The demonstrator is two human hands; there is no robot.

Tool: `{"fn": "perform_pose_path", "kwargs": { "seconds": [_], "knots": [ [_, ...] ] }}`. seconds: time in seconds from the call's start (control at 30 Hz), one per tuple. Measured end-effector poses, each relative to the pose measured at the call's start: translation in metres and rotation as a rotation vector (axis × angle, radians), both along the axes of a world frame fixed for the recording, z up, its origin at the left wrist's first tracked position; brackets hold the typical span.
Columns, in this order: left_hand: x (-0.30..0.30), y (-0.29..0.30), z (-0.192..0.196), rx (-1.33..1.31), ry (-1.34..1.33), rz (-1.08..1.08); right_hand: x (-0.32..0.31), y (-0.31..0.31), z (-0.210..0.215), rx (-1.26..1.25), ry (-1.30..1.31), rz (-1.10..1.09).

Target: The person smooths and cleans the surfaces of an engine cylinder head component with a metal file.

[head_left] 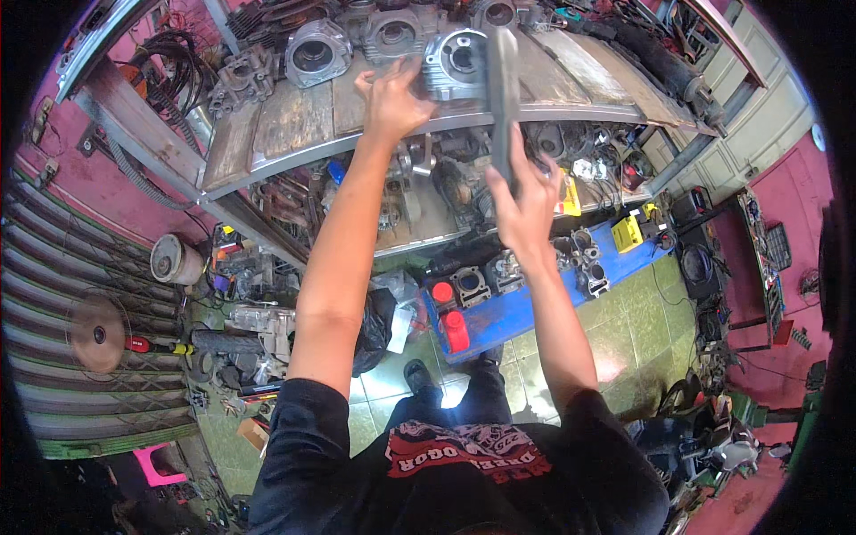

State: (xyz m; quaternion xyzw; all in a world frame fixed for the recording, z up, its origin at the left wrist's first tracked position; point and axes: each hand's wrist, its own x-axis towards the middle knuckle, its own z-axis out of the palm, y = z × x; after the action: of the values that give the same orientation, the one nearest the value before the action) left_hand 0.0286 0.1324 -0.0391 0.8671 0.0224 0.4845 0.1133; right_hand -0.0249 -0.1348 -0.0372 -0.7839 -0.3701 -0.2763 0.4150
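On the upper wooden shelf stands a bright silver engine casting (448,77) with a round bore facing me. My left hand (395,100) reaches to its left side, thumb and fingers apart; some fingertips are near or against the casting, and contact cannot be made out. In my right hand (526,203) is a long flat grey tool (502,89), held upright and smeared by motion. It passes in front of the casting's right edge. Duller engine castings with round openings, one grey housing (318,53) and another (393,37), stand to the left and behind my left hand.
The shelf's metal front edge (294,159) runs below my hands. Many metal parts crowd the lower shelf. A blue bench (499,331) below carries red cups (455,332), engine parts and a yellow box (626,234). A fan (99,333) stands at the left by a shutter.
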Motion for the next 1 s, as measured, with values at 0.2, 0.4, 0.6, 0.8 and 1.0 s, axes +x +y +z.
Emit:
{"fn": "perform_pose_path", "kwargs": {
  "seconds": [0.2,0.4,0.6,0.8,1.0],
  "knots": [
    [-0.006,0.0,0.001,-0.009,0.015,-0.058,-0.008,0.018,-0.023,-0.141,-0.195,0.018],
    [0.001,-0.006,0.001,0.029,-0.038,-0.001,0.001,0.027,0.032,-0.218,-0.203,-0.036],
    [-0.008,0.001,0.002,-0.032,0.03,-0.048,-0.016,0.014,-0.005,-0.18,-0.196,0.112],
    [-0.004,-0.005,0.003,-0.001,-0.019,-0.033,0.009,0.012,0.009,-0.172,-0.157,-0.036],
    [-0.006,0.0,0.003,-0.045,0.023,-0.039,-0.012,-0.009,-0.005,-0.155,-0.093,0.052]
  ]
}}
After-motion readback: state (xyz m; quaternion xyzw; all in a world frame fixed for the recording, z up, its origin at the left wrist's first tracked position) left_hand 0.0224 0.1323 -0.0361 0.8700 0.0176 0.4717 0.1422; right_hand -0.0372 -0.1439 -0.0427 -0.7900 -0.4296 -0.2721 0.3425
